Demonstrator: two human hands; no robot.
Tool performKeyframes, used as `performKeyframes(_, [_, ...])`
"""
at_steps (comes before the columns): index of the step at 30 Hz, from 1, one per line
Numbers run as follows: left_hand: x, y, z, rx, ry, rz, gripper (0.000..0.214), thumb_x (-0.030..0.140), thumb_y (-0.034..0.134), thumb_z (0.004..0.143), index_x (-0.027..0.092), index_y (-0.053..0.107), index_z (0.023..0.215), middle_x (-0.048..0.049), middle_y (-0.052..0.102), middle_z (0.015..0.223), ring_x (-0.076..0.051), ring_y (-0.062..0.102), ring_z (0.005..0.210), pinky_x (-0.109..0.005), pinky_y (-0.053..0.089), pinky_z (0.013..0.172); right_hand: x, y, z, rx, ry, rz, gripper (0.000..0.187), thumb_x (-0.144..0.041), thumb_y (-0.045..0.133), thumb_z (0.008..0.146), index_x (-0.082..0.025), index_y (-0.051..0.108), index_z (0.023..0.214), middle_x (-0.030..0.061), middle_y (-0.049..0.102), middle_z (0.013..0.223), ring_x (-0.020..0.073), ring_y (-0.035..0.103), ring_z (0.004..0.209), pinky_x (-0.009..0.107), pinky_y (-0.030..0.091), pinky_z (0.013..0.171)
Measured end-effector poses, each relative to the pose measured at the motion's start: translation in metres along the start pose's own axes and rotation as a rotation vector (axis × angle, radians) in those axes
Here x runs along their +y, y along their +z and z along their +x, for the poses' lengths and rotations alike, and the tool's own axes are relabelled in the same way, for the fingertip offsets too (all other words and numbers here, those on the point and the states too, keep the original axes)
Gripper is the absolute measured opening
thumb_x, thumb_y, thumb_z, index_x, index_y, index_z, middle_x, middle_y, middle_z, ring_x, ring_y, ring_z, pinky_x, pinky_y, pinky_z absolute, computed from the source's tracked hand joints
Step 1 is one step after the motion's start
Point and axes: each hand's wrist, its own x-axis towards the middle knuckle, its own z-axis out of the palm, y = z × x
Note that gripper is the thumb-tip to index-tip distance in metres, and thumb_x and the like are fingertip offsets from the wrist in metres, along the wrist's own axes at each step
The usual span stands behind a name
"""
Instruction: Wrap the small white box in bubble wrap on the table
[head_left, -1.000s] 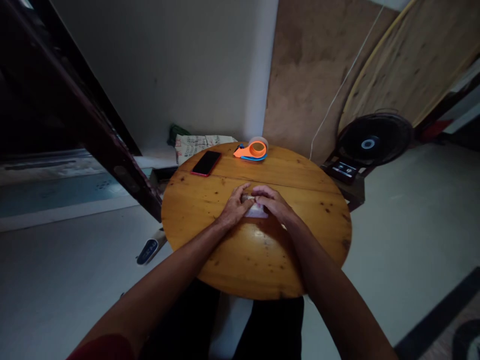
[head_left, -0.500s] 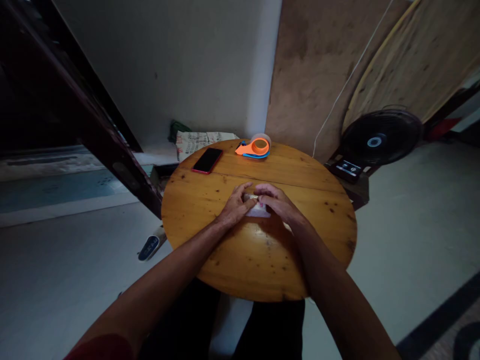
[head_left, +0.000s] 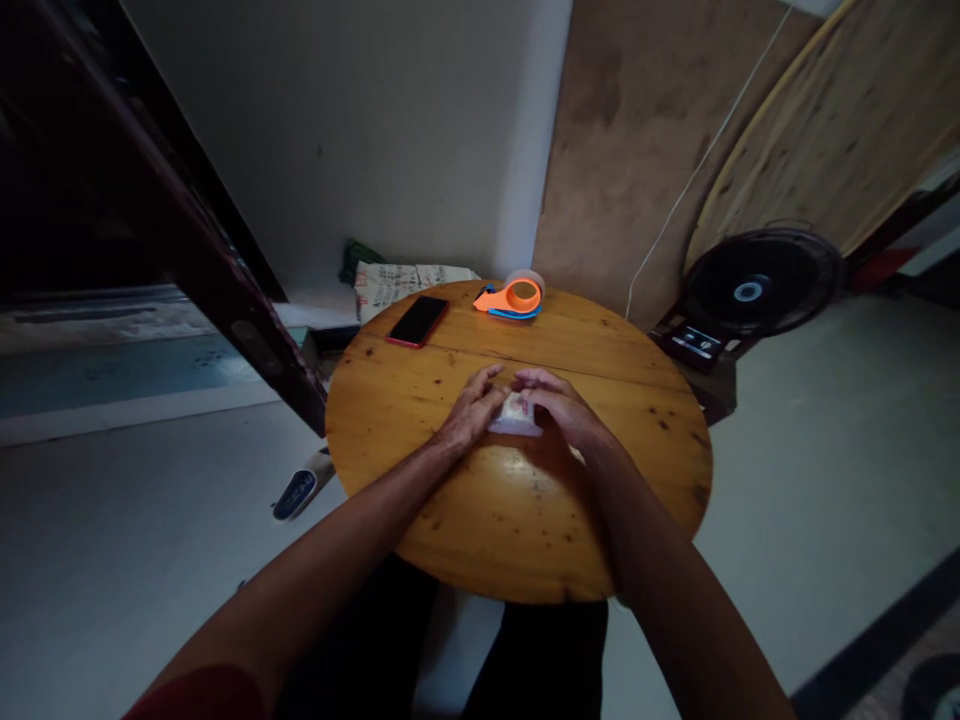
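A small whitish, see-through packet or box [head_left: 516,424] with pinkish marks on top lies near the middle of the round wooden table. My left hand [head_left: 475,408] holds its left side, thumb over the top edge and fingers curved round the far side. From the right, my right hand [head_left: 559,402] grips it with the thumb along the upper right edge and the fingers bent behind. The packet's far side and ends are hidden by my hands. Beyond them stands an orange and blue tape dispenser [head_left: 523,296] with a roll of clear tape.
A phone [head_left: 418,321] with a red edge lies at the back left of the round table [head_left: 637,420]. Behind the table is a printed white sack [head_left: 397,284]. A black fan [head_left: 750,290] stands at the right, and a door frame [head_left: 247,330] rises on the left.
My thumbs have drawn apart a little, so more of the packet's marked top shows between them. The packet stays in about the same place, and the view has shifted slightly.
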Motion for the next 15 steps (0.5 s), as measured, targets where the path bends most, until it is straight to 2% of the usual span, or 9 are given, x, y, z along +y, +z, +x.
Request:
performKeyframes(5, [-0.0014, 0.0017, -0.0003, 0.011, 0.037, 0.007, 0.057, 0.032, 0.069, 0.072, 0.021, 0.054, 0.126, -0.0067, 0.061, 0.099, -0.02, 0.058, 0.087, -0.032, 0.048, 0.077, -0.0007, 0.0023, -0.0011, -0.022, -0.017, -0.071, 0.032, -0.025, 0.064, 0.066, -0.025, 0.063, 0.099, 0.0009, 0.067, 0.099, 0.0166, 0.06, 0.085, 0.03, 0.047, 0.073])
performKeyframes(9, [-0.0004, 0.0032, -0.0005, 0.007, 0.08, 0.039, 0.054, 0.029, 0.069, 0.071, 0.022, 0.057, 0.123, -0.0074, 0.061, 0.106, -0.022, 0.057, 0.096, -0.034, 0.047, 0.084, 0.0004, 0.0036, 0.0002, -0.029, -0.02, -0.084, 0.033, -0.022, 0.063, 0.064, -0.025, 0.063, 0.097, -0.0001, 0.067, 0.098, 0.0156, 0.06, 0.084, 0.028, 0.046, 0.07])
performKeyframes(15, [-0.0055, 0.0024, 0.0051, 0.061, 0.029, -0.054, 0.047, 0.031, 0.063, 0.074, 0.021, 0.057, 0.12, -0.0057, 0.062, 0.1, -0.02, 0.058, 0.089, -0.031, 0.047, 0.075, 0.0011, -0.0025, 0.0026, 0.032, 0.009, -0.016, 0.03, -0.029, 0.063, 0.069, -0.024, 0.065, 0.098, 0.0024, 0.069, 0.099, 0.0163, 0.062, 0.084, 0.028, 0.046, 0.07])
